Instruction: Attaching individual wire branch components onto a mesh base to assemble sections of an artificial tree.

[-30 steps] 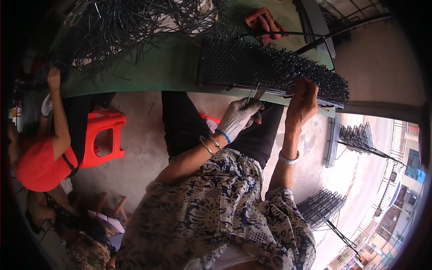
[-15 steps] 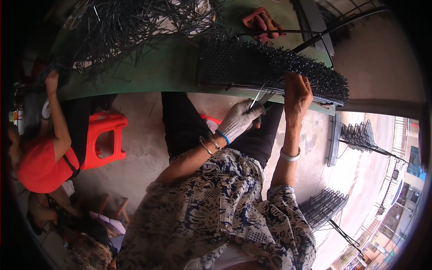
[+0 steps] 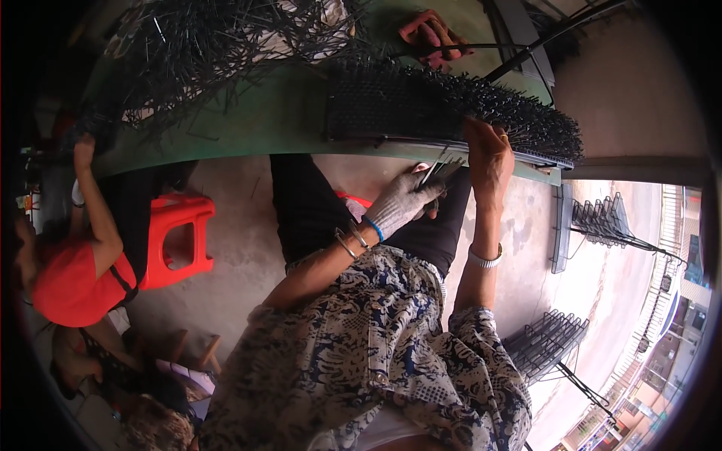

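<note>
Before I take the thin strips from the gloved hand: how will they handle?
The thin strips are probably stiff: they jut straight past the gloved left hand without sagging. Likely light, since one hand holds several. They may splay or slide apart if gripped loosely, as their free ends fan out.

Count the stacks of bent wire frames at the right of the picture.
2: the upper stack, right of and lower than the right hand; the lower stack, beside the patterned sleeve. More may be hidden.
</note>
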Demonstrator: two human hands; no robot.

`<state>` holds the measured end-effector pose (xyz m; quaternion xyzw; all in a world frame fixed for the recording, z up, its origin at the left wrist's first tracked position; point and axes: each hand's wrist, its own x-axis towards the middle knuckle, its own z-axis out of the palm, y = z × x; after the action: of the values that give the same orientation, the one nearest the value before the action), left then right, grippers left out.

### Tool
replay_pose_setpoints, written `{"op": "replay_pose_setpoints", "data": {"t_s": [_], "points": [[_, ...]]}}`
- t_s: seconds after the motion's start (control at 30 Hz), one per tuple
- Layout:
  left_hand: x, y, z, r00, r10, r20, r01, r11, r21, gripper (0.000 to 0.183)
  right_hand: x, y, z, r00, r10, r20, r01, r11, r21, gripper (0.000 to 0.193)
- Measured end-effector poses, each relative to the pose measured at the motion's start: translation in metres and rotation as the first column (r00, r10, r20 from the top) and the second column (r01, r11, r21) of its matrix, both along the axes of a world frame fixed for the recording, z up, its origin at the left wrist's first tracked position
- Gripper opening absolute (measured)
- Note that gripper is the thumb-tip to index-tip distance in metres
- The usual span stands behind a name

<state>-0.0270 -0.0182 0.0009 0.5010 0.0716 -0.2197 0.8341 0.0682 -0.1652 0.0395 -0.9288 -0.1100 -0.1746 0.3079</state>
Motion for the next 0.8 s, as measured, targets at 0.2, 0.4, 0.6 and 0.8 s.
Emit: {"op": "replay_pose_setpoints", "data": {"t_s": [0.2,0.4,0.6,0.8], "points": [[-0.003,0.001,0.0,0.999,-0.006,0.038,0.003,0.996,0.086,0.028,-0.026,-0.006,0.022,0.854,0.293,-0.43,-0.084,0.893,0.442,0.023],[-0.003,-0.005,-0.016,0.988,-0.024,0.151,-0.004,0.983,0.182,0.024,-0.035,-0.007,0.019,0.838,0.349,-0.42,-0.017,0.785,0.619,0.019],[0.0,0.001,-0.014,0.999,0.007,0.042,-0.011,0.994,0.108,0.021,-0.027,0.006,0.024,0.997,0.07,-0.041,-0.036,0.837,0.545,0.008],[0.003,0.009,0.009,0.989,0.105,-0.1,-0.097,0.992,0.076,0.021,-0.007,0.003,-0.005,0.98,-0.076,0.183,-0.015,0.892,0.451,0.008]]}}
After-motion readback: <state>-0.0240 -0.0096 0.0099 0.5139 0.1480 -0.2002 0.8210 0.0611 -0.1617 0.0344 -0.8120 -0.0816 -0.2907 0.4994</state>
